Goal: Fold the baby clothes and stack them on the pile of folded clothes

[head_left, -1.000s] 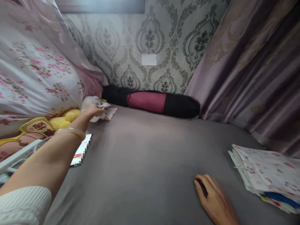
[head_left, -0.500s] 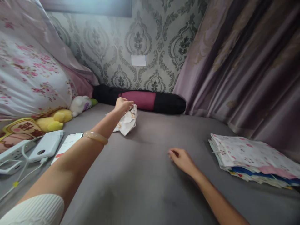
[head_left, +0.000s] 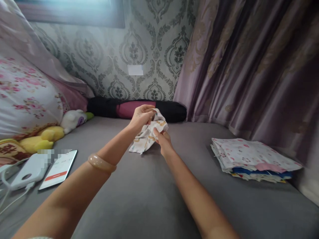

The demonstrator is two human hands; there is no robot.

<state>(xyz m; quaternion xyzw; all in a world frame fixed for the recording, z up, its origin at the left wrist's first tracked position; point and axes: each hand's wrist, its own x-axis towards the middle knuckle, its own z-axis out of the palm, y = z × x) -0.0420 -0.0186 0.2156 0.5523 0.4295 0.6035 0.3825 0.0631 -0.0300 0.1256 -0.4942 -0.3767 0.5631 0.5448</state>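
Observation:
A crumpled white cloth [head_left: 147, 137] with tan and bluish prints hangs between my hands, its lower edge at the grey sheet [head_left: 139, 196]. My left hand [head_left: 143, 117], with a pale bangle [head_left: 102, 163] on the forearm, pinches the cloth's upper part. On the right side of the fabric, my right hand [head_left: 163, 139] grips it with the thumb on top. Its other fingers are partly hidden behind the cloth. What kind of cloth piece it is, I cannot tell.
Folded printed fabrics [head_left: 251, 156] lie stacked at the right. At the left are a phone [head_left: 58, 171], a white power bank [head_left: 30, 169] with cables, and plush toys [head_left: 72, 120]. A black and maroon long bag [head_left: 171, 111] lies along the wall, beside a curtain [head_left: 224, 66].
My right hand has moved up and left from above the sheet and taken hold of the cloth. My left hand has shifted right with the cloth. The view has turned slightly right.

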